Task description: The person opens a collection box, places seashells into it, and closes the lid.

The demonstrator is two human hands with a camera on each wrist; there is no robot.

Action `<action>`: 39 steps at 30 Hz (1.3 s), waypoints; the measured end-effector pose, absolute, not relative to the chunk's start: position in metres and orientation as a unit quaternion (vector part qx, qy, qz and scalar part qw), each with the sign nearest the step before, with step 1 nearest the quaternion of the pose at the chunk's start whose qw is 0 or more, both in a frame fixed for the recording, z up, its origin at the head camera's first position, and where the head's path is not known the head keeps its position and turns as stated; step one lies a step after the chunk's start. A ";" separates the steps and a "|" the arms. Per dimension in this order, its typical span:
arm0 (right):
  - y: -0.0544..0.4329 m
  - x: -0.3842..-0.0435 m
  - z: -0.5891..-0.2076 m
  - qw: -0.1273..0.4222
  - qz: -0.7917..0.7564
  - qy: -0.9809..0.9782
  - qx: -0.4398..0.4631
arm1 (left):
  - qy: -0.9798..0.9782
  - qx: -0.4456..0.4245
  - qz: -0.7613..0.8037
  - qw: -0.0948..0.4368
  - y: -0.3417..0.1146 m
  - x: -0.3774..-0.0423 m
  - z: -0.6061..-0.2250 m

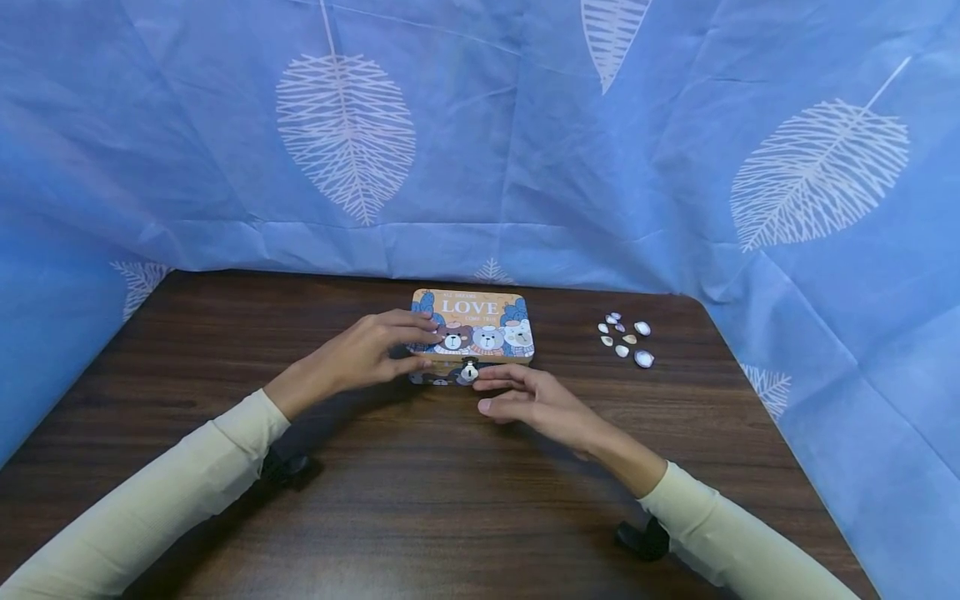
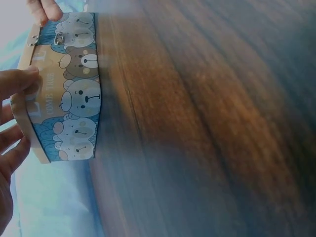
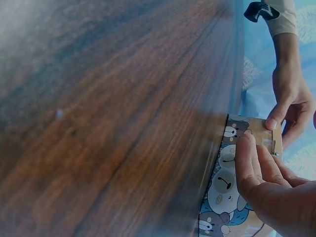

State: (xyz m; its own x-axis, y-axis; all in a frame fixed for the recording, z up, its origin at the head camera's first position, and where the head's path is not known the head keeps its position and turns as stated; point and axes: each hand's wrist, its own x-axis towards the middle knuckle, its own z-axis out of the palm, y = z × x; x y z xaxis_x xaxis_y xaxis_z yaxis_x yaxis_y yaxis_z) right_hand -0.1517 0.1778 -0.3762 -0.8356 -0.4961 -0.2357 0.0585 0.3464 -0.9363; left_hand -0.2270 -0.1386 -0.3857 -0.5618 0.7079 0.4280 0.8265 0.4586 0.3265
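A small tin box point(image 1: 480, 333) with cartoon bears and the word LOVE on its closed lid lies at the table's far side. My left hand point(image 1: 363, 354) holds its left part, fingers over the lid and thumb against the front edge. A small metal clasp point(image 1: 469, 371) sits on the front face. Just right of that clasp are the fingertips of my right hand point(image 1: 543, 408), fingers fairly straight. In the right wrist view, the right hand point(image 3: 271, 185) hides part of the box front. I cannot tell whether it touches the box.
Several small seashells point(image 1: 622, 337) lie on the wooden table point(image 1: 420, 500), right of the box. Behind the table hangs a blue cloth point(image 1: 487, 150) with white leaf prints, and it also runs along both sides.
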 end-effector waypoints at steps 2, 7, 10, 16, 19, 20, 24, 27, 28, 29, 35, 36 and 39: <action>0.178 -0.152 -0.376 0.250 -0.557 0.779 -0.142 | -0.842 -0.460 -0.255 0.120 -0.139 -0.227 -0.386; 0.178 -0.153 -0.377 0.252 -0.557 0.778 -0.144 | -0.834 -0.476 -0.250 0.127 -0.140 -0.227 -0.386; 0.178 -0.153 -0.378 0.253 -0.554 0.780 -0.144 | -0.831 -0.482 -0.246 0.128 -0.141 -0.227 -0.385; 0.176 -0.155 -0.381 0.258 -0.550 0.782 -0.142 | -0.823 -0.498 -0.237 0.133 -0.142 -0.228 -0.383; 0.176 -0.155 -0.382 0.260 -0.548 0.782 -0.140 | -0.819 -0.505 -0.236 0.132 -0.143 -0.230 -0.380; 0.175 -0.155 -0.382 0.260 -0.547 0.784 -0.140 | -0.818 -0.506 -0.240 0.129 -0.143 -0.231 -0.379; 0.176 -0.154 -0.381 0.259 -0.536 0.791 -0.142 | -0.818 -0.501 -0.261 0.112 -0.143 -0.232 -0.373; 0.178 -0.152 -0.379 0.245 -0.523 0.802 -0.152 | -0.820 -0.493 -0.274 0.099 -0.143 -0.233 -0.370; 0.179 -0.152 -0.378 0.236 -0.518 0.808 -0.155 | -0.821 -0.491 -0.275 0.096 -0.143 -0.232 -0.369; 0.181 -0.151 -0.376 0.225 -0.512 0.814 -0.158 | -0.821 -0.491 -0.276 0.094 -0.144 -0.232 -0.369; 0.192 -0.149 -0.367 0.093 -0.458 0.864 -0.188 | -0.821 -0.492 -0.271 0.102 -0.144 -0.232 -0.372; 0.193 -0.149 -0.365 0.064 -0.445 0.872 -0.194 | -0.821 -0.492 -0.270 0.105 -0.144 -0.232 -0.373; 0.199 -0.153 -0.361 -0.021 -0.403 0.892 -0.205 | -0.820 -0.494 -0.267 0.112 -0.144 -0.232 -0.374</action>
State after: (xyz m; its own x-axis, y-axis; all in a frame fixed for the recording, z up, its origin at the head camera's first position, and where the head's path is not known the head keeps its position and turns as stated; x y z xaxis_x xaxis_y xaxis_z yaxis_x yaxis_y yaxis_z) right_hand -0.1526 0.1992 -0.3608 -0.9152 -0.3486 0.2021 -0.3822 0.5919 -0.7097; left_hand -0.2324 -0.1445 -0.3736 -0.4880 0.7497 0.4470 0.8691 0.3698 0.3285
